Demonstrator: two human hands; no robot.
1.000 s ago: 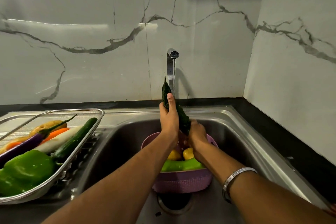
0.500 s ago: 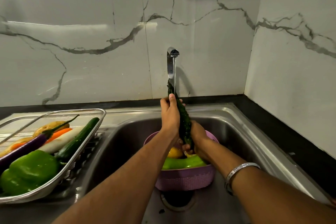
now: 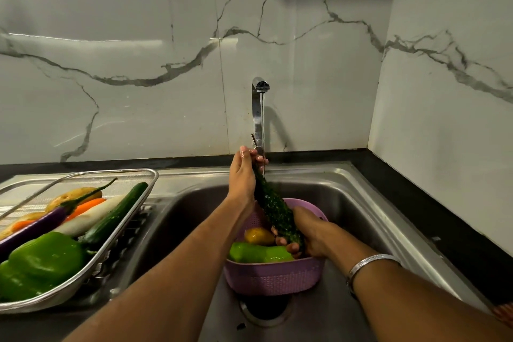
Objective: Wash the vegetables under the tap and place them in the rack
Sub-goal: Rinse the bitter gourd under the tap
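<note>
Head view: one bitter gourd [image 3: 273,209] under one tap [image 3: 258,108]; left hand [image 3: 242,175] gripped its top, right hand [image 3: 306,233] curled round its bottom, above one purple basket [image 3: 273,277].

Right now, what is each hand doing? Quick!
Left hand: grips the top end of the bitter gourd under the tap.
Right hand: grips the gourd's lower end, above the purple basket.
</note>
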